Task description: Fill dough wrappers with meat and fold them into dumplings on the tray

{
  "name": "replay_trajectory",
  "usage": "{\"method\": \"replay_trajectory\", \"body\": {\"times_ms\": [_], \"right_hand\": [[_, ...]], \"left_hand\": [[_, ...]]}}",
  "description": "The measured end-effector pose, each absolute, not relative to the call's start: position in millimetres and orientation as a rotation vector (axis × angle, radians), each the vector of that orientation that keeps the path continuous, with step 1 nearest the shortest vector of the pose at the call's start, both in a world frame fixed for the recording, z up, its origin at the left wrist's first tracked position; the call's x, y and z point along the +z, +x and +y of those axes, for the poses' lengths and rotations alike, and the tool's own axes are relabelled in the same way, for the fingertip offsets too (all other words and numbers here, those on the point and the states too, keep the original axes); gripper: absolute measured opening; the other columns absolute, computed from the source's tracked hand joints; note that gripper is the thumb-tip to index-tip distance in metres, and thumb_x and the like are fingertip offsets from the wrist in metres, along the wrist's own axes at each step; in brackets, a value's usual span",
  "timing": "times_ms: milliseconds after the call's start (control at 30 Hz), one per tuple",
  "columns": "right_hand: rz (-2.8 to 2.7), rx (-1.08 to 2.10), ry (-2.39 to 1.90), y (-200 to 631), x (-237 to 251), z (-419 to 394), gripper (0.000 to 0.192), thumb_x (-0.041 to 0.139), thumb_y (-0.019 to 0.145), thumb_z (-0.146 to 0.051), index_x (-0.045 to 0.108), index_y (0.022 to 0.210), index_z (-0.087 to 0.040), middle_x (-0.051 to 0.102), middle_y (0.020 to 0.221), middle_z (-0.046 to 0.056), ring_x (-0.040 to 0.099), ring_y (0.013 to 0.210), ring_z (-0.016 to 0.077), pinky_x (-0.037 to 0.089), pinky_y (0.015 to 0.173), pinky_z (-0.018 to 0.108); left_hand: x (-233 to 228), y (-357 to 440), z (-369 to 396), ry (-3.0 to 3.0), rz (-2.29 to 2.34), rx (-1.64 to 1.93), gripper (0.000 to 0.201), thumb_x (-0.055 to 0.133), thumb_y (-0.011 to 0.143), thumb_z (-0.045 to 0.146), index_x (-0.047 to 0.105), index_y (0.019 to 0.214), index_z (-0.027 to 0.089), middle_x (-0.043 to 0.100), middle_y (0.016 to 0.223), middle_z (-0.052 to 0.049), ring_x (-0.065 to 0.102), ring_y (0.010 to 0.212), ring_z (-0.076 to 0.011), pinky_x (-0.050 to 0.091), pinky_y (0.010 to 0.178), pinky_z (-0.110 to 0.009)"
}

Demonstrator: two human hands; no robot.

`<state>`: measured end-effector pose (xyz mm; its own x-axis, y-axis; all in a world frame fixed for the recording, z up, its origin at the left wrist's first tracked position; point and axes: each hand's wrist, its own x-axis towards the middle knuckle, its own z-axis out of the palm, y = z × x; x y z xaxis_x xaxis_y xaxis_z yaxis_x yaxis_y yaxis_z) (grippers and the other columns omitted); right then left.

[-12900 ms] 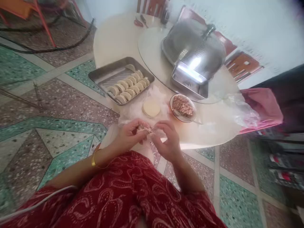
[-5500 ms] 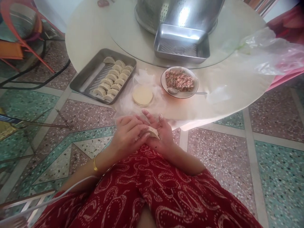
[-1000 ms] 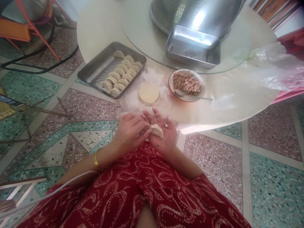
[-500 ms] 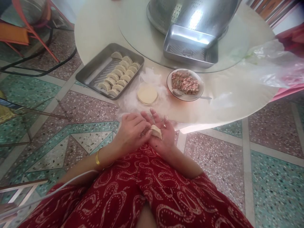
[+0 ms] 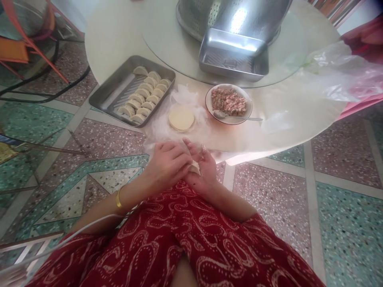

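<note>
A folded dumpling lies in the palm of my right hand, whose fingers curl up around it. My left hand, with a gold bangle at the wrist, reaches over from the left. Its bent fingers press on the dumpling and hide its left part. Just beyond my hands, a stack of round dough wrappers rests on a floury plastic sheet. To the right of it stands a bowl of minced filling, with a spoon lying in it.
A metal tray at the left holds rows of finished dumplings. On the glass turntable are another metal tray and a large perforated metal colander. A clear plastic bag lies at the right table edge.
My left fingers have moved further over the dumpling, so less of it shows. My right fingers have closed in slightly. The whole view has shifted a little.
</note>
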<state>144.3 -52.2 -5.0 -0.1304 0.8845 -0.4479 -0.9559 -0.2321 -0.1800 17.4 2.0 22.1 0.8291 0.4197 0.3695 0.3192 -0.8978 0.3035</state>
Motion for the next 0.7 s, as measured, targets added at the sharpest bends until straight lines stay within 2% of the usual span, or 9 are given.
{"method": "replay_trajectory", "body": {"times_ms": [167, 367, 467, 567, 700], "right_hand": [[0.196, 1.727, -0.529, 143.8, -11.2, -53.5, 0.042, 0.034, 0.095, -0.044, 0.066, 0.107, -0.019, 0.066, 0.07, 0.001, 0.058, 0.065, 0.0145, 0.053, 0.057, 0.025], [0.167, 1.735, -0.491, 145.2, -14.9, -53.8, 0.045, 0.033, 0.095, -0.044, 0.064, 0.113, -0.018, 0.063, 0.066, 0.0, 0.052, 0.056, 0.0134, 0.045, 0.047, 0.022], [0.184, 1.743, -0.515, 145.2, -14.2, -54.1, 0.044, 0.03, 0.097, -0.044, 0.065, 0.109, -0.019, 0.064, 0.068, -0.001, 0.054, 0.058, 0.0123, 0.047, 0.049, 0.021], [0.158, 1.744, -0.517, 145.2, -12.6, -54.3, 0.046, 0.027, 0.097, -0.043, 0.065, 0.108, -0.02, 0.068, 0.073, 0.0, 0.058, 0.061, 0.0122, 0.052, 0.053, 0.021], [0.154, 1.738, -0.517, 144.1, -8.4, -53.8, 0.047, 0.026, 0.095, -0.042, 0.066, 0.107, -0.019, 0.076, 0.086, 0.001, 0.069, 0.075, 0.0106, 0.058, 0.073, 0.022]], "left_hand": [[24.6, 18.9, 3.5, 2.794, 0.524, 0.554, 0.022, 0.049, 0.094, 0.022, 0.064, 0.08, 0.017, 0.068, 0.088, -0.005, 0.054, 0.086, -0.0208, 0.035, 0.077, -0.037], [25.2, 20.5, 3.7, 2.766, 0.501, 0.591, 0.016, 0.053, 0.093, 0.023, 0.066, 0.085, 0.018, 0.067, 0.09, -0.004, 0.055, 0.088, -0.0204, 0.035, 0.077, -0.037], [23.1, 21.0, 3.8, 2.788, 0.485, 0.565, 0.022, 0.05, 0.095, 0.024, 0.065, 0.08, 0.018, 0.066, 0.085, -0.004, 0.054, 0.086, -0.0202, 0.036, 0.077, -0.037], [22.6, 20.7, 3.7, 2.758, 0.493, 0.563, 0.021, 0.05, 0.094, 0.023, 0.066, 0.081, 0.019, 0.067, 0.088, -0.004, 0.054, 0.087, -0.0203, 0.037, 0.077, -0.038], [24.9, 22.7, 2.9, 2.712, 0.481, 0.537, 0.016, 0.053, 0.092, 0.024, 0.069, 0.092, 0.021, 0.068, 0.093, -0.005, 0.056, 0.091, -0.0213, 0.041, 0.081, -0.039]]}}
